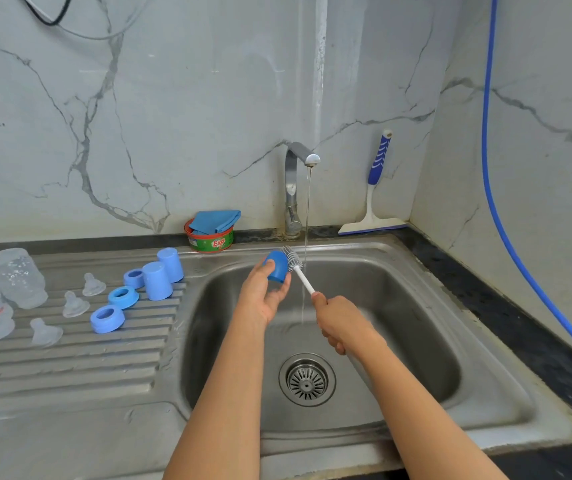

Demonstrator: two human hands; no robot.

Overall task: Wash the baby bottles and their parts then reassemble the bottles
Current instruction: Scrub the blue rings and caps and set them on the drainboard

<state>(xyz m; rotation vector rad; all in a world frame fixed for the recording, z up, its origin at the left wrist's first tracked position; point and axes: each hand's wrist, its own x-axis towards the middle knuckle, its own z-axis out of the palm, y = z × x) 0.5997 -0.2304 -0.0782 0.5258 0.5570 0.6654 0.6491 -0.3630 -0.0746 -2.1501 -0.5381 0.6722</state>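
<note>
My left hand [264,296] grips a blue bottle cap [277,266] over the steel sink [416,341]. My right hand [343,322] holds the white handle of a bottle brush [295,263], whose bristles touch the cap's side. Water runs from the tap [293,188] just right of the brush. On the drainboard at left stand two more blue caps [163,275], three blue collar rings [120,301], three clear teats [75,303] and two clear bottles [14,277], one upside down and one printed bottle lying at the left edge.
A green dish-soap tub [210,239] with a blue cloth on it sits behind the sink. A blue-handled squeegee [374,192] leans in the back right corner. A blue hose [499,188] hangs down the right wall. The drain strainer [307,379] lies below my hands.
</note>
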